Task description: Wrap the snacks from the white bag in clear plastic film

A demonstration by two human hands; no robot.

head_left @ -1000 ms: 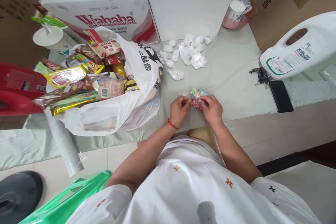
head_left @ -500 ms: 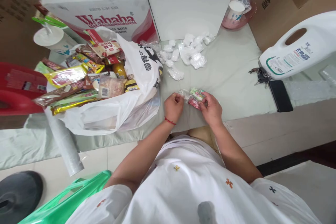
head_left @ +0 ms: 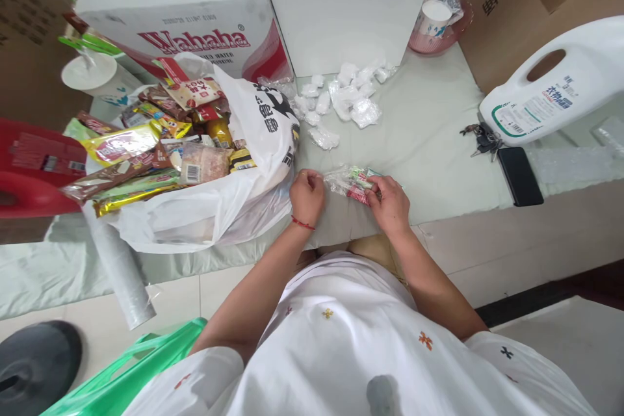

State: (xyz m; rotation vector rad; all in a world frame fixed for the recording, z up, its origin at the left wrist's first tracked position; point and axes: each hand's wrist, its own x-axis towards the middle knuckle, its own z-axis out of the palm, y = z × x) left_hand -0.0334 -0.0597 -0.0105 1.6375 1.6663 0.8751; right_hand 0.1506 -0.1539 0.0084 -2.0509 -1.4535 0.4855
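Note:
My left hand (head_left: 308, 196), with a red cord at the wrist, is closed in a pinch on the left end of some crinkled clear plastic film (head_left: 335, 181). The film stretches across to two small wrapped packets, a green one (head_left: 359, 175) and a red one (head_left: 358, 194). My right hand (head_left: 391, 205) grips these packets from the right, fingers bent over them, so their right ends are partly hidden. Beyond both hands, several small bundles in clear wrap (head_left: 364, 112) lie on the pale cloth.
A white plastic bag (head_left: 253, 195) full of packaged snacks stands at left, by a film roll (head_left: 121, 273). Boxes (head_left: 195, 32) line the back. A phone (head_left: 520, 175), keys (head_left: 482, 140) and a white detergent bottle (head_left: 546, 91) lie at right; a paper cup (head_left: 435, 18) sits behind.
My left hand has moved left, away from the right hand, and the clear film between them is drawn out longer. The right hand has stayed nearly in place on the packets.

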